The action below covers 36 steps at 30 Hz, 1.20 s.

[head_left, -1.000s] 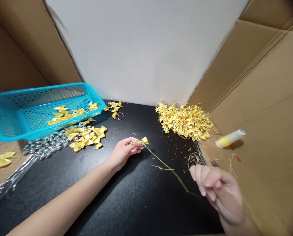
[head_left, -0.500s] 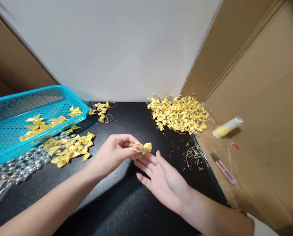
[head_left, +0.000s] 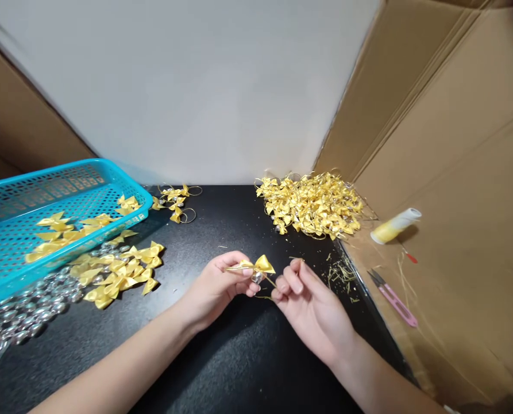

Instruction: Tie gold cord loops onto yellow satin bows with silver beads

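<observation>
My left hand [head_left: 222, 284] pinches a yellow ribbon bow [head_left: 263, 265] between thumb and fingers, above the black table. A shiny silver bead [head_left: 257, 277] hangs just under the bow, and a gold cord passes along the thumb. To the right, my right hand [head_left: 312, 305] has its fingers curled closed around the thin gold cord [head_left: 270, 281], which runs from the bow into them. A short end of cord shows at the right thumb and forefinger. The two hands are close together but apart.
At left stands a blue plastic basket [head_left: 146, 214] with yellow bows inside; loose bows [head_left: 127, 273] and silver beads [head_left: 27, 310] lie before it. Back right is a heap of finished-looking bows [head_left: 312, 204]. Pink thread snips [head_left: 394, 300], cord scraps [head_left: 342, 273] and a thread spool [head_left: 396, 225] lie right.
My right hand has gone from open, with fingers spread, to curled on the gold cord, and has moved right of the bow. The bead under the bow now shows.
</observation>
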Motion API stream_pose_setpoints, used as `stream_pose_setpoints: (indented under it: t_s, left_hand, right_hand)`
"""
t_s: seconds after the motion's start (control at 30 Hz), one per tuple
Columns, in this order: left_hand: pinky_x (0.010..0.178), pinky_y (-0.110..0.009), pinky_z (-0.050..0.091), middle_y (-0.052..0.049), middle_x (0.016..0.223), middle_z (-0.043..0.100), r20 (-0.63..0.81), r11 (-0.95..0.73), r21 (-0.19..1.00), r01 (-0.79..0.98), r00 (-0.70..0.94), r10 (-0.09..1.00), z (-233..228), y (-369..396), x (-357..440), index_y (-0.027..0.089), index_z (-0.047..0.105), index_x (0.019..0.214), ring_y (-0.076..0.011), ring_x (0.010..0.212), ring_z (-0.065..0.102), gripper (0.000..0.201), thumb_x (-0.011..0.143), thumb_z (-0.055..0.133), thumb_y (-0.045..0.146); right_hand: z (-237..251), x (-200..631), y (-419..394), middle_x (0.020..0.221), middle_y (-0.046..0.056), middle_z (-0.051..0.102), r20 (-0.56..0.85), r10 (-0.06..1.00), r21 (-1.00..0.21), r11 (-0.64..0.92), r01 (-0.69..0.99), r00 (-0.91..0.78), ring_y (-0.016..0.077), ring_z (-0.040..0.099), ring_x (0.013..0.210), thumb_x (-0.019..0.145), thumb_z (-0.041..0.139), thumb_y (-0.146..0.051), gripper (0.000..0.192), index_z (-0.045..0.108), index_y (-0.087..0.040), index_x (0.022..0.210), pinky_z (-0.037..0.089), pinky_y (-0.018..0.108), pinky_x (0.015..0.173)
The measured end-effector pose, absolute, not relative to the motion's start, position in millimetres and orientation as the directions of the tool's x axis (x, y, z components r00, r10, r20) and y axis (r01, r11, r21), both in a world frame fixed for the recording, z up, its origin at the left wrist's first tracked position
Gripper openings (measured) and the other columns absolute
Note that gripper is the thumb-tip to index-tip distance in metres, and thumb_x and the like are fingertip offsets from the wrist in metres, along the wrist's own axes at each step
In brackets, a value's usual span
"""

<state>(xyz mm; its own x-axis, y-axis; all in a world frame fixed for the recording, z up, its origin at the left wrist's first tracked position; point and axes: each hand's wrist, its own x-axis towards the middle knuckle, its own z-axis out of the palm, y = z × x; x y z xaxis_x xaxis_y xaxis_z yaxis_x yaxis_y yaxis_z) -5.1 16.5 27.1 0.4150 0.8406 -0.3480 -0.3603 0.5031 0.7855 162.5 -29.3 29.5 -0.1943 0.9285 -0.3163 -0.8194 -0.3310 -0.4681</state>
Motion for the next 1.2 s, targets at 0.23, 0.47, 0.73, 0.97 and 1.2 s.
stream_pose_setpoints:
  t_s: [0.23, 0.47, 0.73, 0.97, 1.2]
  left_hand:
    - [0.046, -0.02, 0.043, 0.002, 0.055, 0.063, -0.335, 0.535, 0.762, -0.365, 0.484, 0.808, 18, 15, -3, 0.016, 0.058, 0.057, -0.0075, 0.043, 0.053, 0.032, 0.053, 0.086, 0.031]
    - [0.047, -0.02, 0.047, -0.002, 0.059, 0.068, -0.389, 0.659, 0.726, -0.198, 0.671, 0.631, 10, 14, -8, 0.016, 0.067, 0.06, -0.0105, 0.049, 0.059, 0.025, 0.054, 0.087, 0.029]
    - [0.05, -0.023, 0.045, -0.002, 0.056, 0.068, -0.305, 0.697, 0.707, -0.125, 0.834, 0.459, -3, 9, -8, 0.016, 0.068, 0.059, -0.0126, 0.048, 0.06, 0.033, 0.05, 0.09, 0.037]
    - [0.054, -0.022, 0.045, 0.001, 0.057, 0.066, -0.195, 0.639, 0.652, -0.408, 0.725, 0.661, -10, 5, -6, 0.016, 0.064, 0.054, -0.0116, 0.054, 0.061, 0.029, 0.053, 0.089, 0.029]
    - [0.05, -0.021, 0.045, 0.0, 0.057, 0.067, -0.269, 0.679, 0.665, -0.311, 0.748, 0.607, -14, 4, -11, 0.014, 0.057, 0.054, -0.0112, 0.049, 0.06, 0.036, 0.048, 0.091, 0.028]
  right_hand:
    - [19, 156, -32, 0.056, -0.005, 0.043, -0.314, 0.933, -0.64, -0.344, -0.687, -0.174, 0.0108, 0.05, 0.063, 0.073, 0.078, -0.04, 0.024, 0.067, -0.019, 0.076, 0.043, 0.026, 0.069]
    - [15, 155, -12, 0.054, -0.006, 0.044, -0.261, 0.938, -0.789, -0.342, -0.51, -0.226, 0.0085, 0.039, 0.054, 0.077, 0.073, -0.045, 0.029, 0.062, -0.018, 0.077, 0.034, 0.023, 0.057]
    - [14, 145, 9, 0.051, -0.009, 0.036, -0.228, 0.922, -0.798, -0.361, -0.483, -0.312, 0.0073, 0.032, 0.051, 0.079, 0.07, -0.045, 0.029, 0.058, -0.018, 0.077, 0.028, 0.023, 0.055]
    - [10, 146, 21, 0.053, -0.01, 0.025, -0.284, 0.924, -0.729, -0.382, -0.568, -0.257, 0.0065, 0.025, 0.049, 0.078, 0.073, -0.033, 0.021, 0.058, -0.018, 0.076, 0.031, 0.022, 0.053]
    - [22, 188, 56, 0.053, -0.009, 0.022, -0.248, 0.967, -0.793, -0.167, -0.586, 0.06, 0.0062, 0.024, 0.046, 0.091, 0.054, -0.02, 0.016, 0.059, -0.016, 0.076, 0.032, 0.018, 0.049]
